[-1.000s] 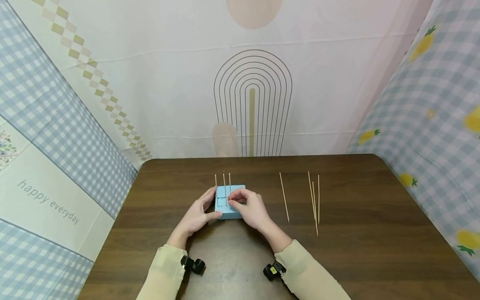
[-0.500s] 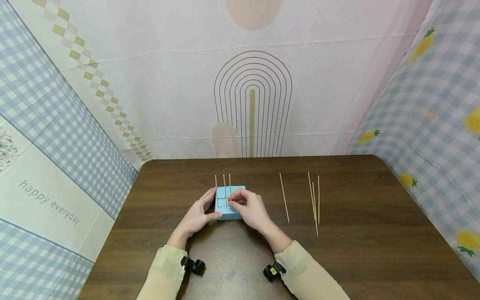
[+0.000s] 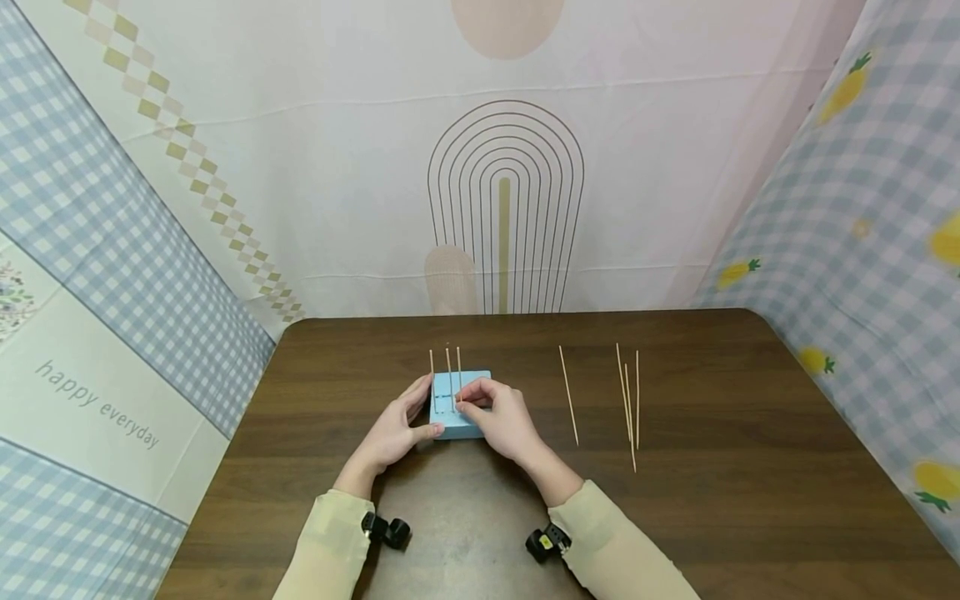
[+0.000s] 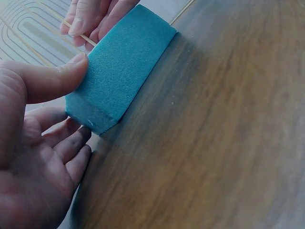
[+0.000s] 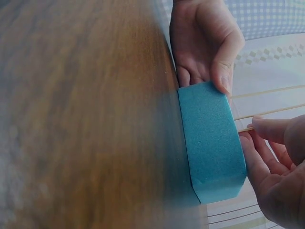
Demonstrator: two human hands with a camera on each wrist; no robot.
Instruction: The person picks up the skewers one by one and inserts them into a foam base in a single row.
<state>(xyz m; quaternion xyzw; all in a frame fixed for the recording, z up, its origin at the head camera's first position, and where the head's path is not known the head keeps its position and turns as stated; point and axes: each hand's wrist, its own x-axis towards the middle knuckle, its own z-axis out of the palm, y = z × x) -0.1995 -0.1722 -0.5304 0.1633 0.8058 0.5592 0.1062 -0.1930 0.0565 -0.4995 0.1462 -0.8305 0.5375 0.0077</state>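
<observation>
A light-blue rectangular foam block (image 5: pixel 212 138) was set on the dark-brown wood-grain table (image 3: pixel 712 392), between the two hands. By the left hand (image 3: pixel 393 433) the block was held at its left end, the thumb pressed at the near left corner and the fingers laid along the side. By the right hand (image 3: pixel 504 414) a thin, pale wooden stick (image 3: pixel 459 367) was pinched low down, between thumb and fingertips in a narrow grip, and was held upright over the block's top; whether its lower end was sunk into the foam could not be told. To its left, two more upright sticks, a middle stick (image 3: pixel 449 379) and a leftmost stick (image 3: pixel 432 379), were seen standing at the block, untouched by the right hand. Small dark marks were seen on the block's top.

To the right of the right hand, a lone stick (image 3: pixel 568 394) was laid flat on the table. Farther right, a group of three sticks (image 3: pixel 637 400) was laid close together. Both arms were covered by cream sleeves (image 3: pixel 330 533), and a small black camera (image 3: pixel 386 529) was worn at each wrist. Behind the table, a white cloth (image 3: pixel 337 183) printed with a lined arch was hung.
</observation>
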